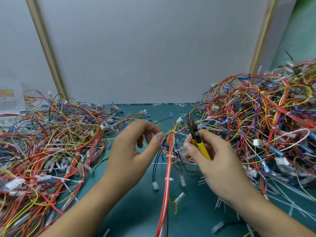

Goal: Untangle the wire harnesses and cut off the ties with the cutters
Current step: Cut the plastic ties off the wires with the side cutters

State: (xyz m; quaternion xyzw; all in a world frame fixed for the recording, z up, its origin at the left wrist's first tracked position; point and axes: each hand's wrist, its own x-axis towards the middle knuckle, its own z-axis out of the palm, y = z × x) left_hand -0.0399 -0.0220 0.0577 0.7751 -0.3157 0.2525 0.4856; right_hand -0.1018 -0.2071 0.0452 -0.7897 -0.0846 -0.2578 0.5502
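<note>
Yellow-handled cutters (200,145) gripped by right hand (220,161) | left hand (131,151) loose beside harness (168,162)

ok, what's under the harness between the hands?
Green mat, with cut tie scraps lying on it. Whatever lies beneath the right hand and the cutters it grips is covered, as is the mat directly under the harness.

No legible text, printed sheet (7,98) at far left too blurred to read
</note>
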